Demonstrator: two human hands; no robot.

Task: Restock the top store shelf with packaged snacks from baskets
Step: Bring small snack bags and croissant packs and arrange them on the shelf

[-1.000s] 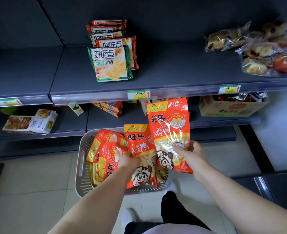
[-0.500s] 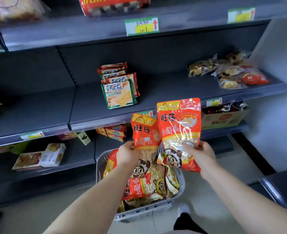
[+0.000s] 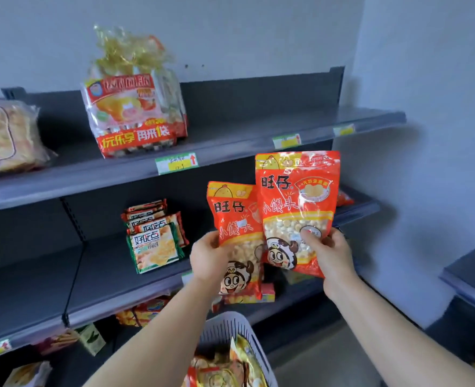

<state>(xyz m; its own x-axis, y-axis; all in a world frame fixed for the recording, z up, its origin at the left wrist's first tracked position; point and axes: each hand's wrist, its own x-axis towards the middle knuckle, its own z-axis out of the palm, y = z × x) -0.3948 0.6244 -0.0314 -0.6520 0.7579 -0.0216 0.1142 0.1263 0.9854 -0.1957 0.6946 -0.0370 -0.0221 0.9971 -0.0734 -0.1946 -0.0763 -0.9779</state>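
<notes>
- Two glossy red snack pouches are held upright side by side, in the air in front of the middle shelf [image 3: 105, 263] and just below the top shelf [image 3: 244, 127].
- The right bag [image 3: 296, 208] overlaps and hides the right edge of the left bag [image 3: 234, 219].
- The left hand [image 3: 208, 258] grasps the left bag by its left edge.
- The right hand [image 3: 328, 255] grasps the right bag low on its right side, thumb on the clear window.
- The fingers behind both bags are out of sight.
- Each pouch is flat plastic with small pale round pieces in the window and a cartoon face below.
- The top shelf is dark grey, with price tags [image 3: 176, 163] on its front rail.
- On it stands a big bag [image 3: 135, 107] of crinkly clear film with a red label. A pale bag [image 3: 4, 135] is cut off at the left.
- The basket [image 3: 230, 324] is grey slotted plastic, cut off at the bottom. The foil packs inside are hard to make out.
- Flat, green-edged cracker packs [image 3: 155, 241] are stacked on the middle shelf.
</notes>
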